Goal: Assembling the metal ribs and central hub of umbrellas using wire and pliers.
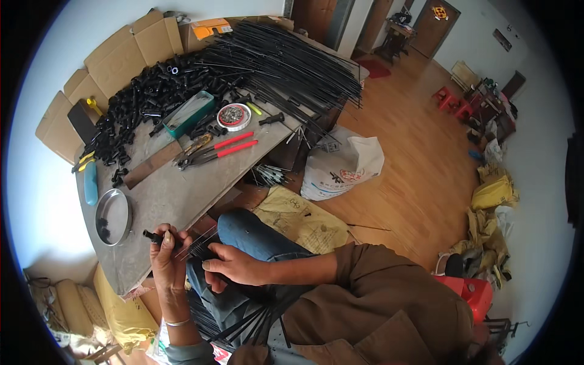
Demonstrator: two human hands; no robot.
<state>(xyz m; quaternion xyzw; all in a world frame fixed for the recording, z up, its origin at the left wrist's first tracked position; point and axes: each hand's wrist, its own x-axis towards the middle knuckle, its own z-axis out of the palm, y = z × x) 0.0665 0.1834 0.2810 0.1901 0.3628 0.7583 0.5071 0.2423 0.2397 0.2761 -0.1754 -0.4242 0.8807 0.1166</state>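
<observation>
Near the table's front corner, my left hand (164, 258) is closed around a black tubular plastic part (152, 237), whose end sticks out past the fingers. Just right of it, my right hand (240, 266) is closed, thumb on top, by a dark ribbed piece (199, 248). Several thin wires or rods (210, 234) stick out between the two hands. My right fingers hide much of the dark piece, so its exact kind is unclear. Across my lap lies a bunch of long black rods (249, 322).
On the table (188, 188) are a heap of black tubular parts (152, 91), long black rods (292, 61), red-handled pliers (219, 151), a green tray (190, 114), a dish of small metal pieces (234, 116) and a round metal dish (114, 216). A white sack (340, 164) stands right.
</observation>
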